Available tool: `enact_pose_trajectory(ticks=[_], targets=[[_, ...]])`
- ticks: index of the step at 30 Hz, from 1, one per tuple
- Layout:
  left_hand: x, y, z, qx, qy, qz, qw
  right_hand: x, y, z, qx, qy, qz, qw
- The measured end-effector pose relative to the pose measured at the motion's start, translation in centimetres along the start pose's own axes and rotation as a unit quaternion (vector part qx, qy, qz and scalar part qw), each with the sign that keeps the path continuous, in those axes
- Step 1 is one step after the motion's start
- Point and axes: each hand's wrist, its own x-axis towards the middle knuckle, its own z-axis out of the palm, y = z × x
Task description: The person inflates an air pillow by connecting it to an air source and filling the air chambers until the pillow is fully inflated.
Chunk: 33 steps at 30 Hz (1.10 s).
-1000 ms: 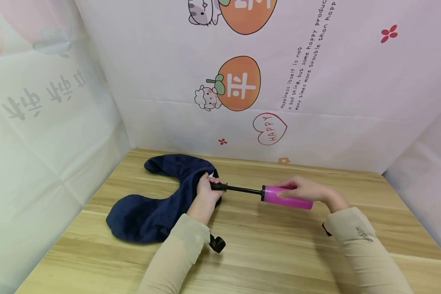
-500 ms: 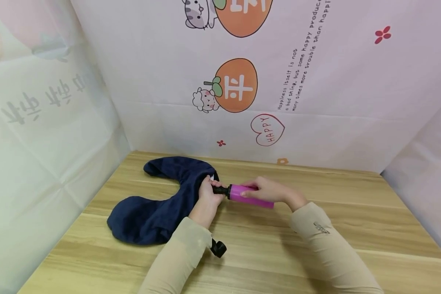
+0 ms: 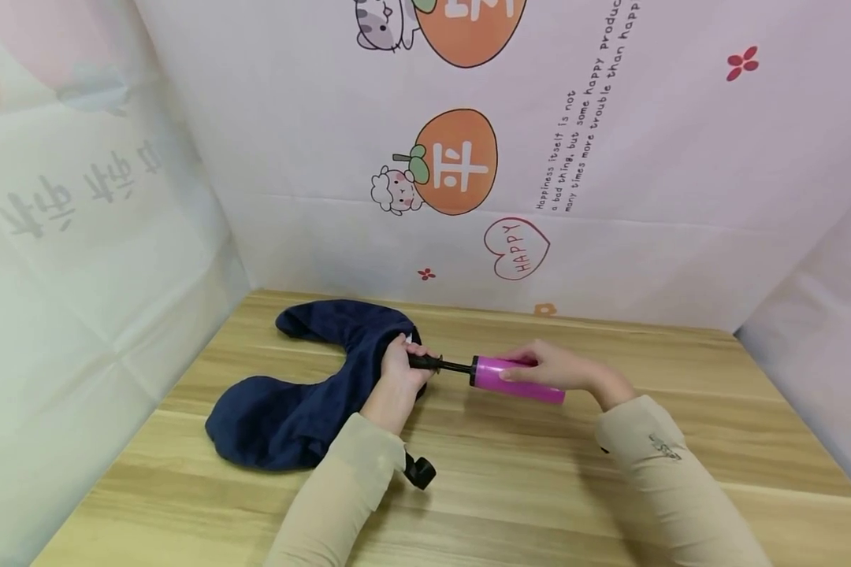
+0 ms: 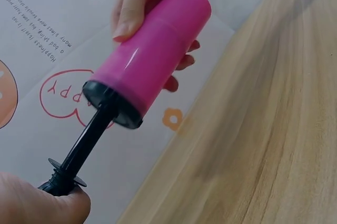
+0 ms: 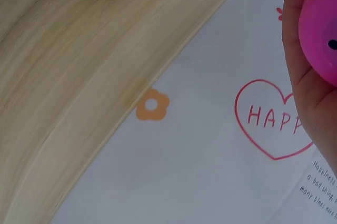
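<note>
One pump [image 3: 488, 372] | left fingers [image 3: 420, 349] grip black handle [image 3: 425, 362] (end hidden) | right fingers [image 4: 129, 18], pink barrel [image 4: 155, 50]

A: Any rm to pass?
B: Yep, over table [image 3: 518, 488] btwn sleeves [image 3: 681, 480], this side of pump [image 3: 488, 373].
A: Blocked where?
B: Pillow [image 3: 351, 390] on L, pump across mid, wall [image 3: 610, 276] at back.

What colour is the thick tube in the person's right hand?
Bright pink, close to magenta; the tube shows best in the left wrist view.
</note>
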Motion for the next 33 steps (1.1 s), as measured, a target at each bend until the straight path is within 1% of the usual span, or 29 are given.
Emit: enact_pose_trajectory(ticks=[4,10,13,15,18,20,22,25,28,30,33], targets=[[0.1,0.2,0.0,-0.005,-0.003,0.001,1.0000,-1.1,0.3,-0.6,0.007,0.000,0.006,1.0000],[0.0,0.4,-0.2,-0.010,-0.006,0.021,0.9997,-2.7,1.0,-1.6,0.012,0.001,0.014,0.9998],[0.0,0.3,-0.3,-0.009,0.000,0.025,0.9996,-3.4,1.6,-1.7,0.005,0.000,0.017,0.9999],[0.0,0.2,-0.4,-0.010,0.003,0.029,0.9995,-3.4,1.9,-1.5,-0.001,0.000,0.015,0.9999],[0.1,0.0,-0.6,-0.012,0.000,0.042,0.9991,-2.8,1.8,-1.1,-0.012,0.007,0.018,0.9998],[0.1,-0.2,-0.6,-0.004,-0.002,0.049,0.9988,-2.0,1.3,-0.7,-0.018,0.010,0.016,0.9997],[-0.1,-0.5,-0.6,0.011,-0.004,0.048,0.9988,-0.8,0.5,-0.1,-0.022,0.007,0.004,0.9997],[-0.4,-1.1,-0.6,0.031,-0.007,0.040,0.9987,1.4,-0.7,1.1,-0.023,-0.002,-0.029,0.9993],[-0.6,-1.4,-0.5,0.031,-0.005,0.037,0.9988,2.8,-1.6,1.8,-0.024,-0.002,-0.042,0.9988],[-0.6,-1.4,-0.5,0.028,-0.003,0.039,0.9989,3.1,-1.9,2.0,-0.026,0.001,-0.036,0.9990],[-0.6,-1.1,-0.5,0.027,0.002,0.035,0.9990,2.9,-1.8,2.0,-0.022,0.001,-0.031,0.9993]])
